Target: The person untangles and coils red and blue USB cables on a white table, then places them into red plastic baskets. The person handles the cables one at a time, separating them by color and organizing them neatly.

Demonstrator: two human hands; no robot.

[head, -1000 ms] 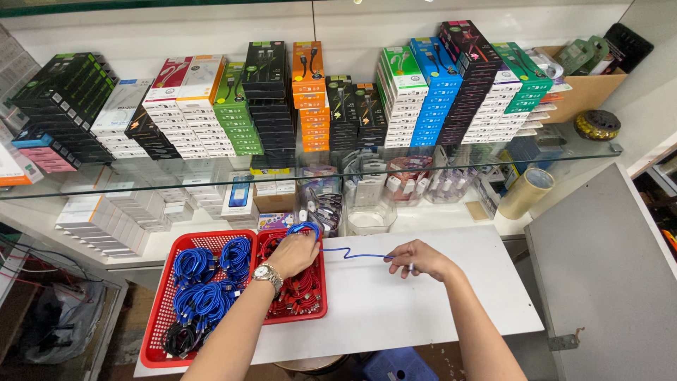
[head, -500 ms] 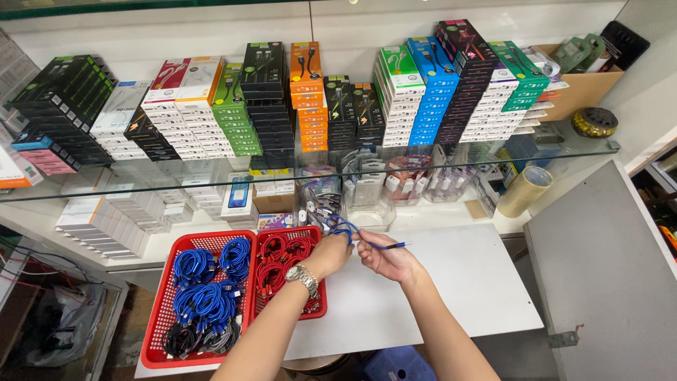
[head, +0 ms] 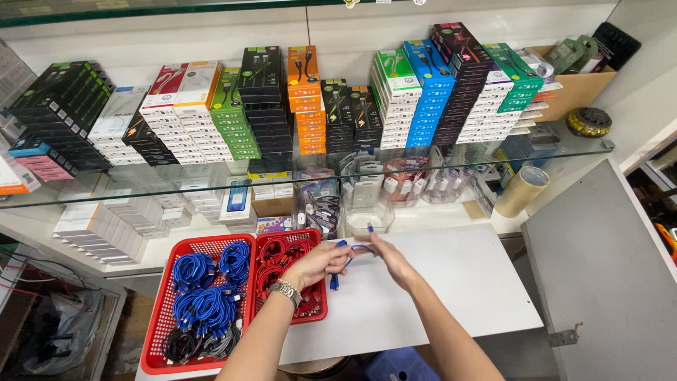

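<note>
Since a second ago the hands have been brought together: then the cable was stretched out between them, now it is gathered into small loops. The left hand (head: 321, 262), with a watch (head: 285, 290) on its wrist, is closed on a bunch of the blue cable (head: 350, 254), one plug hanging just below the fingers. The right hand (head: 388, 255) is pinched narrowly on the cable's other end, touching the loop from the far side. The cable is held just above the white counter (head: 437, 296), between both hands. Beside the left wrist sits the red tray (head: 154, 353), with blue coils (head: 204, 289) in one compartment and red coils (head: 285, 257) in the nearer one. The coiling step seems to be in hand; a last turn and a steady grip on the bundle would probably be called for.
</note>
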